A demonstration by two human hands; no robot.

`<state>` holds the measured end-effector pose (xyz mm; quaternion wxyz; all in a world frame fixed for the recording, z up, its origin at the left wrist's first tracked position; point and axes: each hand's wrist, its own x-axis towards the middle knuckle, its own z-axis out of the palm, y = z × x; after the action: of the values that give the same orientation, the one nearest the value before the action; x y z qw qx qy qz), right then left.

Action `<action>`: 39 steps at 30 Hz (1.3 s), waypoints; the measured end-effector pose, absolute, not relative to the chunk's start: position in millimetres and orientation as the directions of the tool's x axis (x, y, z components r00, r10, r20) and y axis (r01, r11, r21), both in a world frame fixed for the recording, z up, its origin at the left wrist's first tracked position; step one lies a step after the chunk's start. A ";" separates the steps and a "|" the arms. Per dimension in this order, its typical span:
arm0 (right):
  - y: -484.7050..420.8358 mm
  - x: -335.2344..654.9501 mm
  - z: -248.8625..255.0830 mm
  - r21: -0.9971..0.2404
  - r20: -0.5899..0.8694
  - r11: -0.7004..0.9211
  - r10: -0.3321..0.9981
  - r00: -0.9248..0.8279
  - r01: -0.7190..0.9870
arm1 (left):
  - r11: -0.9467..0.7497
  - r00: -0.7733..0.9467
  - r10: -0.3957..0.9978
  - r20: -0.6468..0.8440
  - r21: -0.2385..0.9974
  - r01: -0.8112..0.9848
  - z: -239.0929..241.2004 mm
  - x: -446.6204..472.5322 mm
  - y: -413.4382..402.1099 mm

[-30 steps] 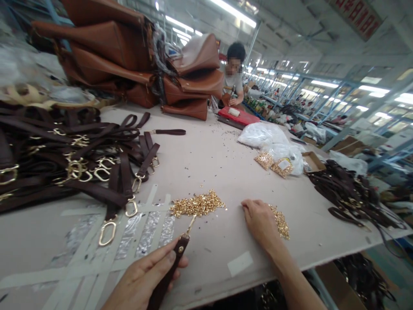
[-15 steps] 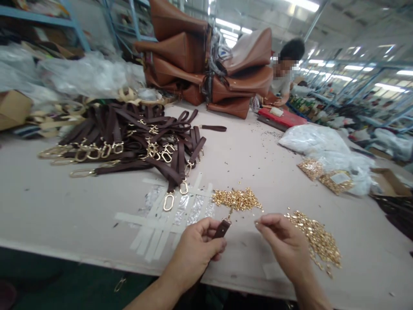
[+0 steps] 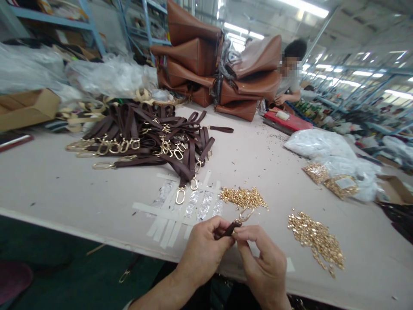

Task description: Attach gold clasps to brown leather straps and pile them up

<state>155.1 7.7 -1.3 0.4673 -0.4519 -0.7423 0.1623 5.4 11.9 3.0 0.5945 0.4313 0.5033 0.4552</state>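
Strap: brown, lay between my hands, long axis running away and right, gold ring at far end.
Left hand: clamped on strap body.
Right hand: pinched strap tip, touching left hand.
Beyond: fittings pile lay just past ring.

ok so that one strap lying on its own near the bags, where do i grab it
Probably pinch the lone strap across its narrow width at mid-length, coming straight down from above: it lies flat on the table, clear of the pile, so both long edges are free.
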 end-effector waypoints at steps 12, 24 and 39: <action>-6.0 156.7 -21.2 -0.973 0.196 0.170 0.965 0.173 0.157 | -0.120 0.058 0.992 0.110 0.968 0.220 14.2 9.9 -5.0; -10.0 172.2 -7.2 -0.978 0.210 0.199 0.946 0.245 0.068 | -0.204 0.099 0.976 0.192 0.970 0.128 25.2 24.0 -16.1; -27.1 175.6 5.1 -0.680 0.665 0.577 0.745 0.050 0.454 | -0.296 0.145 0.952 0.269 0.930 0.218 40.3 25.8 -21.9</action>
<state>175.6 -27.1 5.1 0.5738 -0.4423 -0.6775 0.1270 25.8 -21.9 40.3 0.3868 0.6504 0.4499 0.4744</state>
